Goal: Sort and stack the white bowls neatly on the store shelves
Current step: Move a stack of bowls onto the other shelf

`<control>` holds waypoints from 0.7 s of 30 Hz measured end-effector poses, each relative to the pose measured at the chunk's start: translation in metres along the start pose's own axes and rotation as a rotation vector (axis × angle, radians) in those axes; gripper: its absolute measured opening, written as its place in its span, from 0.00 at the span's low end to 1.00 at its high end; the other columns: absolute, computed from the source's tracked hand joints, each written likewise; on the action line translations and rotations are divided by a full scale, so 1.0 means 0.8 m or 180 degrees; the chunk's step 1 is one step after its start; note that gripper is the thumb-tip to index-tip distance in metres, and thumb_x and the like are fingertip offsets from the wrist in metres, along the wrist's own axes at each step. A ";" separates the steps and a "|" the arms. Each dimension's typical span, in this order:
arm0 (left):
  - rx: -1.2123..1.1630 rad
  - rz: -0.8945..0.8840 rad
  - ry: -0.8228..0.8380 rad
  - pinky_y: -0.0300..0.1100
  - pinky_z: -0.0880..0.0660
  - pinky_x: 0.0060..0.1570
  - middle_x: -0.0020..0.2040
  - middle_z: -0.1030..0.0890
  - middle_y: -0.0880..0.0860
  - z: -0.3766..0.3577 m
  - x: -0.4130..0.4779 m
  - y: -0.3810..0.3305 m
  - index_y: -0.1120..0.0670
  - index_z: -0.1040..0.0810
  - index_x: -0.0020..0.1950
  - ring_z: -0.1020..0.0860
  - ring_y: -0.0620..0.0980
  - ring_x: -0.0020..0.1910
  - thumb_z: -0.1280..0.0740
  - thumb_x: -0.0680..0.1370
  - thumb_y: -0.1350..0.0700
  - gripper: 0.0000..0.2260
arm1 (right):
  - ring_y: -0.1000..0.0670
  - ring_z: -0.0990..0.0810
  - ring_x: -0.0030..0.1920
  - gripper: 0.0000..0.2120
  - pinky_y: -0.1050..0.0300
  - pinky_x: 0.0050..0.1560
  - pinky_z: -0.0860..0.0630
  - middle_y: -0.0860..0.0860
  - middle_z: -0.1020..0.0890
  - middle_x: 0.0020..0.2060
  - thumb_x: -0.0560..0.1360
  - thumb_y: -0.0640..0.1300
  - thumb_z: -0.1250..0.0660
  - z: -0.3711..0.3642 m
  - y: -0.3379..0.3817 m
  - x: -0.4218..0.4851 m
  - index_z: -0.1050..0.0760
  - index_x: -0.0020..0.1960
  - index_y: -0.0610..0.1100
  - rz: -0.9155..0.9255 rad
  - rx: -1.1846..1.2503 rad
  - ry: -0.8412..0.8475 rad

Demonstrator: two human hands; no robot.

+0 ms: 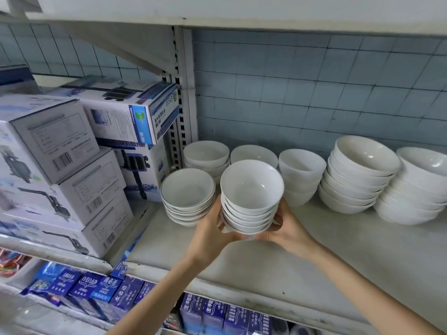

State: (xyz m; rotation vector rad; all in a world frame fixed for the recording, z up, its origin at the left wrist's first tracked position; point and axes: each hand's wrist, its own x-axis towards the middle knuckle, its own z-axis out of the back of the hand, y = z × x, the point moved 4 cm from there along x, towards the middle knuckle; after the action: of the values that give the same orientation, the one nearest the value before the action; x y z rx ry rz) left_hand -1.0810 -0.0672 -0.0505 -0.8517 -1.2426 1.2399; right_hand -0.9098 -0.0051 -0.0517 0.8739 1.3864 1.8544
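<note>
white bowl stack (250, 201) cupped between left hand (212, 230), right hand (287, 230).

- The held stack of bowls (251, 189) is seen in plain white, unmarked.
- The neighbouring stack (187, 189) on its left is white too, each rim being edged with a thin dark line.
- The larger bowl stacks (362, 175) are shown in plain white.
- The shelf (314, 262) is coloured off-white and flecked with grey smudges.
- The back wall (314, 93) is tiled in pale blue, gridded by darker joints.
- The boxes (60, 151) are printed white with blue bands and black barcodes.
- The small cartons (104, 288) are coloured deep blue and lettered in white.
</note>
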 end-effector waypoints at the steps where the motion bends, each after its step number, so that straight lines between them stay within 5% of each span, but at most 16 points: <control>1: 0.0010 -0.0025 -0.0003 0.32 0.27 0.57 0.65 0.24 0.44 -0.001 0.000 -0.001 0.51 0.36 0.73 0.25 0.38 0.63 0.20 0.63 0.65 0.43 | 0.57 0.29 0.67 0.50 0.60 0.58 0.26 0.59 0.29 0.67 0.58 0.51 0.19 -0.001 0.000 -0.001 0.45 0.71 0.58 0.0002 0.0020 -0.0003; 8: 0.0024 -0.0094 -0.0068 0.30 0.28 0.57 0.64 0.24 0.44 0.001 -0.001 -0.004 0.51 0.35 0.72 0.25 0.37 0.62 0.21 0.64 0.66 0.41 | 0.58 0.31 0.68 0.49 0.58 0.61 0.27 0.58 0.32 0.69 0.58 0.52 0.19 -0.007 0.002 -0.002 0.44 0.70 0.58 0.0099 -0.0041 -0.0061; 16: 0.0246 -0.0330 -0.0242 0.35 0.28 0.62 0.65 0.25 0.42 0.006 -0.005 -0.003 0.38 0.36 0.68 0.26 0.40 0.64 0.22 0.67 0.63 0.39 | 0.59 0.32 0.68 0.43 0.61 0.61 0.28 0.57 0.34 0.70 0.65 0.34 0.23 -0.017 -0.002 0.003 0.43 0.68 0.59 0.0181 -0.0093 -0.0200; 21: 0.0090 -0.0328 -0.0035 0.45 0.29 0.66 0.69 0.29 0.44 0.004 -0.012 -0.011 0.48 0.38 0.74 0.30 0.42 0.69 0.24 0.70 0.54 0.37 | 0.66 0.30 0.63 0.40 0.64 0.55 0.26 0.61 0.33 0.67 0.66 0.35 0.25 -0.021 0.009 -0.003 0.43 0.65 0.62 0.0151 -0.0015 -0.0177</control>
State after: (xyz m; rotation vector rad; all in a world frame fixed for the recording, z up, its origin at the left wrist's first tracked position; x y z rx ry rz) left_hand -1.0809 -0.0789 -0.0432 -0.7519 -1.2592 1.1783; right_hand -0.9231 -0.0177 -0.0486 0.9565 1.3374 1.8539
